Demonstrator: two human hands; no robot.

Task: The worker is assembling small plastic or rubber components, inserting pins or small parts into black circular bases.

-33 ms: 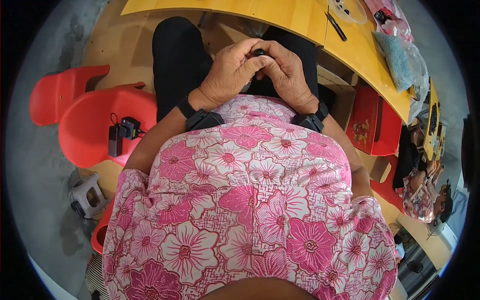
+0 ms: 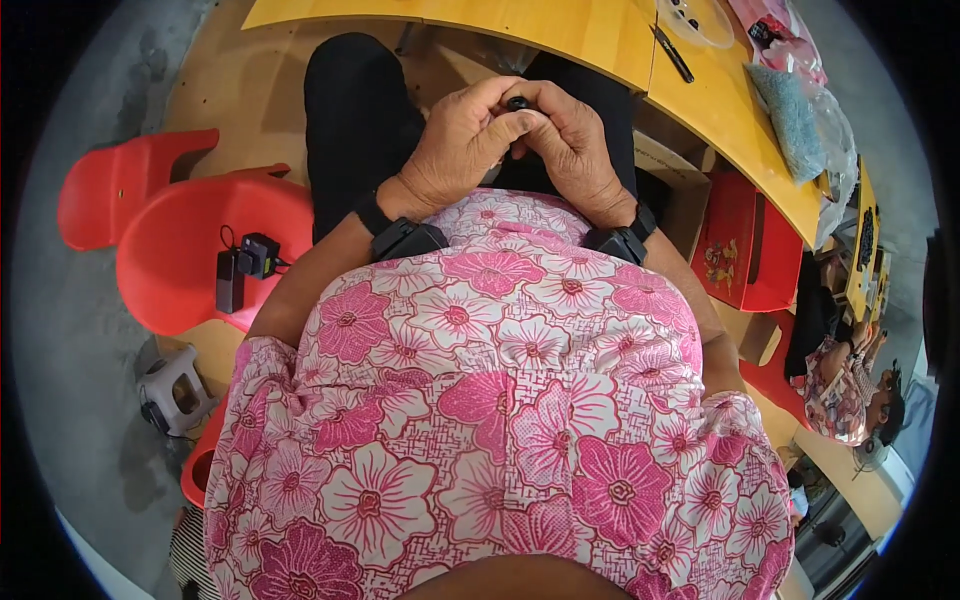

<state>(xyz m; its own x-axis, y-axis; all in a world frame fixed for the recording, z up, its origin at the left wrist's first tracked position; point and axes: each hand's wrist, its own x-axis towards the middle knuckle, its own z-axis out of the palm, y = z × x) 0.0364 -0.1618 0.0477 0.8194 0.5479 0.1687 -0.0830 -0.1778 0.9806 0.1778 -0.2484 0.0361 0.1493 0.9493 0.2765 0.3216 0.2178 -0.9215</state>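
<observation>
My left hand (image 2: 455,140) and my right hand (image 2: 570,135) meet above my lap, fingers curled inward and thumbs almost touching. Pinched between them is a small, round, glossy black piece (image 2: 517,103), its top showing between the fingertips. Whether it continues beneath the fingers is hidden. Each wrist wears a black strap with a dark box-shaped device, the left one (image 2: 408,240) and the right one (image 2: 618,243). Both hands are off the yellow table (image 2: 560,35), on my side of its edge.
On the table lie a black pen-like tool (image 2: 673,53), a clear dish (image 2: 715,22) with small black pieces, and a bag of grey-blue material (image 2: 787,122). A red chair (image 2: 160,270) at left holds black devices. Another person (image 2: 840,385) sits at far right.
</observation>
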